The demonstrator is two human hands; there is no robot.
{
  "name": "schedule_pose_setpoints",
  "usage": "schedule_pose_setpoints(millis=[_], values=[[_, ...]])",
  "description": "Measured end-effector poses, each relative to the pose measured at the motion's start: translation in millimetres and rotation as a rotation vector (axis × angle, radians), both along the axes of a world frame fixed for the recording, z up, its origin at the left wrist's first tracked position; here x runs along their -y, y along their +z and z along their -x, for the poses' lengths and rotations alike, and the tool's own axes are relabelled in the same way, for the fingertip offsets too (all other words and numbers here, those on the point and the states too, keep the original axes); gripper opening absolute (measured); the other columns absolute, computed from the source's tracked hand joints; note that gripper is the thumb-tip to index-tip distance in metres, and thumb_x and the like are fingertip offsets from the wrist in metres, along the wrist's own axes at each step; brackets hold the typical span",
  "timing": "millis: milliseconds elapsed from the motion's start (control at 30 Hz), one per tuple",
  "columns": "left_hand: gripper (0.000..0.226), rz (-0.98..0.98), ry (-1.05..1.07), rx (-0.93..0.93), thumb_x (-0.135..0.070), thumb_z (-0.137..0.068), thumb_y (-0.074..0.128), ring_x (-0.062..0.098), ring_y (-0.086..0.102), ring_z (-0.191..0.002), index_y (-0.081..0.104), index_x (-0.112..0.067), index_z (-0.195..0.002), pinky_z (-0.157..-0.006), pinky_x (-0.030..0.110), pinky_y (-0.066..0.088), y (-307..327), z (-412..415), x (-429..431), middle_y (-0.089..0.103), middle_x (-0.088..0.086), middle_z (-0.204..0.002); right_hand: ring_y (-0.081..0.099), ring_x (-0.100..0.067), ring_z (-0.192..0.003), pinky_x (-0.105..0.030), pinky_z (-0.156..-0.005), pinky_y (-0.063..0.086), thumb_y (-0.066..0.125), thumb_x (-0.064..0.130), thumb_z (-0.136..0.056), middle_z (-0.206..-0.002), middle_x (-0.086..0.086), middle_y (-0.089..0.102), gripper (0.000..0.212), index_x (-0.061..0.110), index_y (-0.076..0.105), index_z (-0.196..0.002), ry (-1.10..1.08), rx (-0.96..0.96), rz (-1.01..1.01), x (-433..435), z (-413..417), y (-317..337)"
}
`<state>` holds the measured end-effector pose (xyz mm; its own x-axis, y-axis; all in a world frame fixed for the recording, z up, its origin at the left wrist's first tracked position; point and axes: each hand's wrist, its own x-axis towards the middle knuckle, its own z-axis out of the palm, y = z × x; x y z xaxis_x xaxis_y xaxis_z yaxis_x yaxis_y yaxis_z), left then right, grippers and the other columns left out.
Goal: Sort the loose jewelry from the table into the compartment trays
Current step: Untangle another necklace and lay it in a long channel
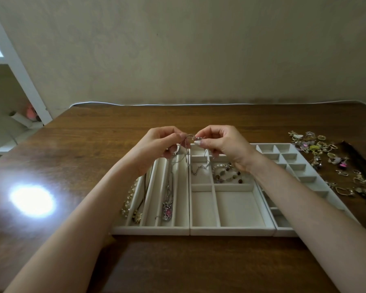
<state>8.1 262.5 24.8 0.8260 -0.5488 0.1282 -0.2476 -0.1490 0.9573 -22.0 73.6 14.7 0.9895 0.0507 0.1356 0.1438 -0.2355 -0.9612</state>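
Hands-wise, my left hand (pixel 159 144) and right hand (pixel 222 144) each pinch a thin silver chain (pixel 191 136) with curled fingers. Its loose end hangs toward 6 o'clock over the middle tray (pixel 230 230). Loose jewelry pile (pixel 317 144) sits at 3 o'clock, near the right tray (pixel 273 144).

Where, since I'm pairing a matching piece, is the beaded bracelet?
In the head view, the beaded bracelet lies in the middle tray's upper right compartment, directly under the wrist of the right hand.
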Motion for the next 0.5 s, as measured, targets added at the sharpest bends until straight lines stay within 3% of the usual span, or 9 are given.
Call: schedule_pose_setpoints(millis=[100,200,367,500], values=[[0.022,-0.054,0.007,-0.004,-0.021,-0.094,0.051,0.004,0.041,-0.052,0.060,-0.010,-0.077,-0.051,0.016,0.034,1.8,2.2,0.7,0.060,-0.009,-0.060,0.041,-0.003,-0.048,-0.015,-0.045,0.033,0.066,0.004,-0.084,-0.057,0.011,0.059,0.009,0.012,0.070,-0.082,-0.103,0.031,-0.014,1.7,-0.7,-0.1],[0.024,-0.061,0.048,-0.015,-0.023,-0.095,0.051,0.008,0.041,-0.049,0.060,-0.011,-0.076,-0.049,0.018,0.033,1.4,1.0,0.3,0.058,-0.003,-0.057,0.036,-0.004,-0.047,-0.017,-0.044,0.029,0.065,0.013,-0.087,-0.056,0.005,0.053,0.007,0.012,0.072,-0.085,-0.125,0.020,-0.117,6.7,-1.0,2.4],[0.017,-0.103,0.083,0.036,-0.024,-0.090,0.059,0.007,0.039,-0.041,0.062,-0.008,-0.087,-0.043,0.016,0.030,-0.4,-0.6,-1.5,0.056,-0.002,-0.050,0.036,-0.011,-0.047,-0.022,-0.043,0.025,0.044,0.028,-0.099,-0.056,-0.001,0.050,0.035,0.009,0.070,-0.085,-0.098,-0.038,-0.248,7.9,-2.2,3.9],[0.008,-0.207,0.189,0.167,-0.019,-0.087,0.065,-0.001,0.041,-0.042,0.062,-0.011,-0.085,-0.043,0.012,0.032,-6.9,-5.9,-0.9,0.071,0.000,-0.069,0.038,-0.014,-0.045,-0.025,-0.045,0.025,0.033,0.044,-0.100,-0.054,-0.005,0.056,0.054,0.008,0.070,-0.083,-0.094,-0.053,-0.255,7.3,-1.8,4.9]])
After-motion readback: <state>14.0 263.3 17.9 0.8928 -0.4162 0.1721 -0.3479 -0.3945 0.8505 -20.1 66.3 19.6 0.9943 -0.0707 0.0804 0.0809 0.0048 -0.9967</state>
